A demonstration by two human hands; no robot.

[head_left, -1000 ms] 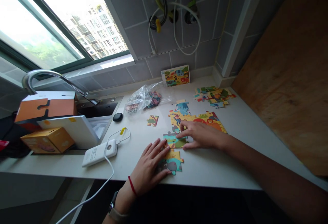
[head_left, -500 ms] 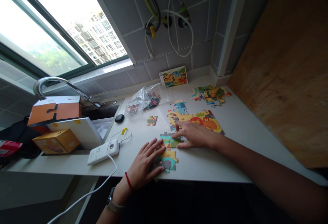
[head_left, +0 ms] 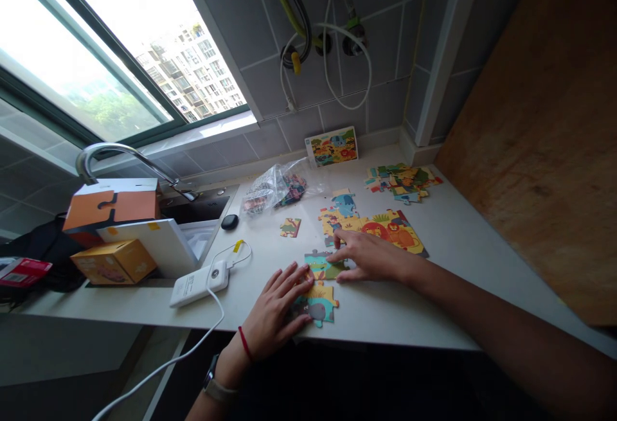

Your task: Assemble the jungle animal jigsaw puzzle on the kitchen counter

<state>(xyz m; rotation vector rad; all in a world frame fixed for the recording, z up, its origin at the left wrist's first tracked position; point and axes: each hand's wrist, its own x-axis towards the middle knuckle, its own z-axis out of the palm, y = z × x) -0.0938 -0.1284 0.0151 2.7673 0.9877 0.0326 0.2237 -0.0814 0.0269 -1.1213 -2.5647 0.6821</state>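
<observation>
My left hand (head_left: pixel 279 305) lies flat with fingers spread over the left part of a few joined puzzle pieces near the counter's front edge. A hippo piece (head_left: pixel 318 308) shows beside its thumb. My right hand (head_left: pixel 364 255) has a green puzzle piece (head_left: pixel 332 270) between thumb and a fingertip, against the teal-and-green piece (head_left: pixel 314 259) at its left. Another finger reaches over the lower edge of a larger joined section, with lions (head_left: pixel 395 234) and a blue elephant (head_left: pixel 344 205), and hides part of it. A loose puzzle piece (head_left: pixel 290 227) lies apart on the left.
A heap of puzzle pieces (head_left: pixel 405 180) lies at the back right. The picture card (head_left: pixel 333 147) leans on the wall. Nearby are a clear bag of pieces (head_left: pixel 274 191), a black round case (head_left: pixel 230 222), a white power bank (head_left: pixel 198 284) with cable, boxes (head_left: pixel 113 209) and a faucet (head_left: pixel 125 153).
The view has shifted slightly, so everything appears a little further right. Both hands stay in the same place over the puzzle pieces.
</observation>
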